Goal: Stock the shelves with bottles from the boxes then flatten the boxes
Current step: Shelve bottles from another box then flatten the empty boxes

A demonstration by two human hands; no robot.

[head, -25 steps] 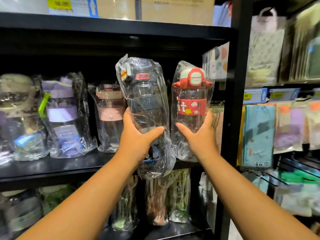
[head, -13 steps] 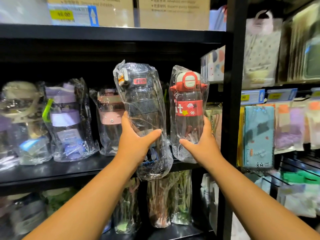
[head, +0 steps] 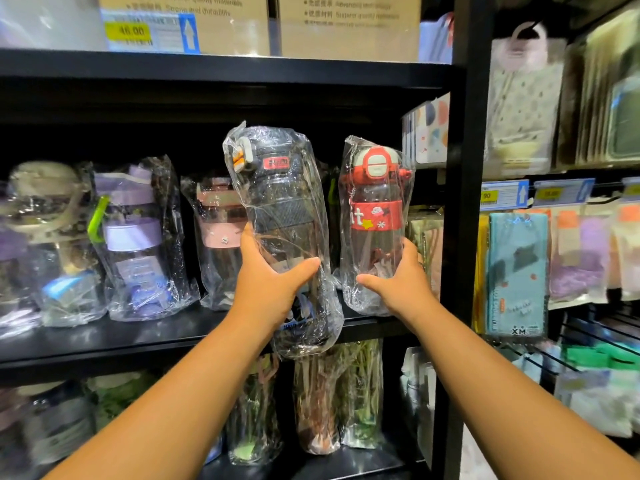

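Two bottles held up at the shelf

Two bottles in clear bags are held up in front of the black shelf [head: 138, 337]. The dark bottle [head: 277, 188] is gripped low down by the left hand [head: 270, 282], with the thumb curled across its front. Its bag hangs down past the shelf's front edge. The red bottle [head: 375, 202] is gripped near its bottom by the right hand [head: 401, 285], fingers wrapped round it. It is held upright, just beside the black post [head: 464, 202]. Whether its bag touches the shelf cannot be told. A pink bottle [head: 216, 230] and a purple bottle [head: 131, 237] are stood on the shelf to the left. Brown boxes [head: 346, 26] and a price tag [head: 149, 31] are seen above.
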